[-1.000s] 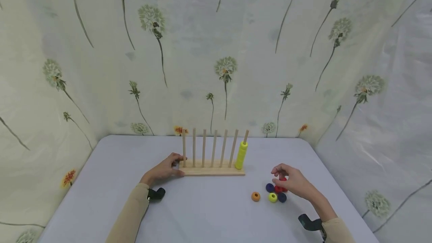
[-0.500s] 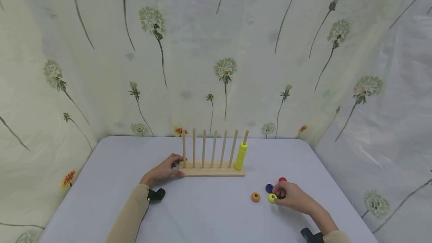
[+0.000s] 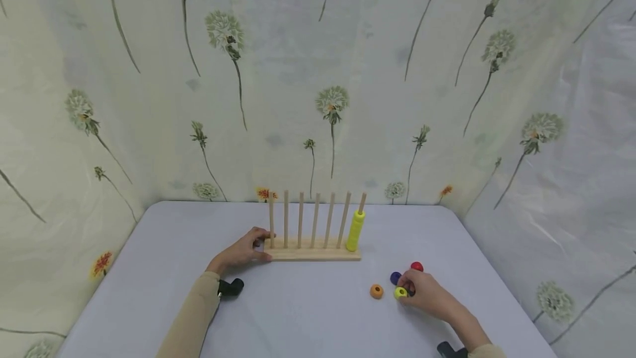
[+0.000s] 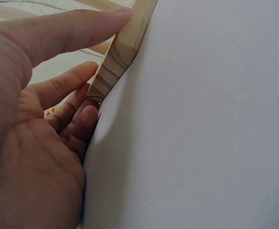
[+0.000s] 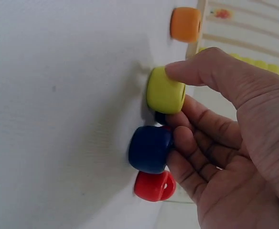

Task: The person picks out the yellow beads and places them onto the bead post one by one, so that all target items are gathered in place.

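My left hand [image 3: 242, 248] grips the left end of a wooden peg rack [image 3: 315, 257], thumb at the front edge and fingers behind. In the left wrist view the thumb presses on the corner of the wooden base [image 4: 125, 45]. The rack's rightmost peg carries a stack of yellow beads [image 3: 355, 232]; its other pegs are bare. Over on the right, my right hand [image 3: 431, 296] pinches a loose yellow bead [image 5: 162, 93] between thumb and forefinger, at the table surface. A dark blue bead [image 5: 149, 150] lies against its other fingertips, partly hidden in the head view.
An orange bead [image 3: 376, 291] lies left of my right hand. Beyond the fingers are another blue bead [image 3: 395, 278] and a red bead [image 3: 417, 266]; the right wrist view shows red beads [image 5: 148, 186] close together. A floral curtain [image 3: 278, 70] rises behind the white table [image 3: 298, 314].
My right hand has come down and slightly left from above the red beads, and its thumb and forefinger now pinch the yellow bead. The left hand and rack stay in place.
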A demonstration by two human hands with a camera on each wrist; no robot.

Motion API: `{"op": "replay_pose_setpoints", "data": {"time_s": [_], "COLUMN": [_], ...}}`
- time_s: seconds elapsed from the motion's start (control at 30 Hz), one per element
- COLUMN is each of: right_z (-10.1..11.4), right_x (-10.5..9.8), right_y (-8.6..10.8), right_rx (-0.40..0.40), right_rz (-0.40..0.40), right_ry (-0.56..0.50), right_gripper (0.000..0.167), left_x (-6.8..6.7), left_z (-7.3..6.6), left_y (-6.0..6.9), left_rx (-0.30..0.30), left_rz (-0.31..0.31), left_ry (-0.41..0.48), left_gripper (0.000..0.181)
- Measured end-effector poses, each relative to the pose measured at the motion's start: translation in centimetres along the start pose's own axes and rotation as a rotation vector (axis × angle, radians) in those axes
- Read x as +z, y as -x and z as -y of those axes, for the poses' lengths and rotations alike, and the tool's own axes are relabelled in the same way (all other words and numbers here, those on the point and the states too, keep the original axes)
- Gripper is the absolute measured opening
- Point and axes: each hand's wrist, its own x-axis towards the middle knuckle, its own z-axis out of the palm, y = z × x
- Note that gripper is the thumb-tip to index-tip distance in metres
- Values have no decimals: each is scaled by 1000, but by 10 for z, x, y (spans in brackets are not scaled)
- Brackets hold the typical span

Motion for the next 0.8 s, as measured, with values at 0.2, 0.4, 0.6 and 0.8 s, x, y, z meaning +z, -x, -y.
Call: {"op": "replay_pose_setpoints", "data": {"time_s": [0.2,0.4,0.6,0.8], "right_z": [-2,-6,-5,8], "right_x": [4,7,7,-1], "right_y": [-1,-1,-3,-7], "right_rx": [-9,-11,-102,-119], "right_rz": [-10,-25,-69,-159], "right_ry": [-14,-69,-177,-223], "right_gripper": [27,27,28,26], "left_x": [0,2,1,0], "left_z": [3,2,0,-2], "left_y": [0,1,1,0], "left_rx": [-3,-14,-10,-3], "left_rz": [-4,-7,-5,-1], "left_ry": [6,4,-5,-16], "left_gripper": [65,66,66,67]}}
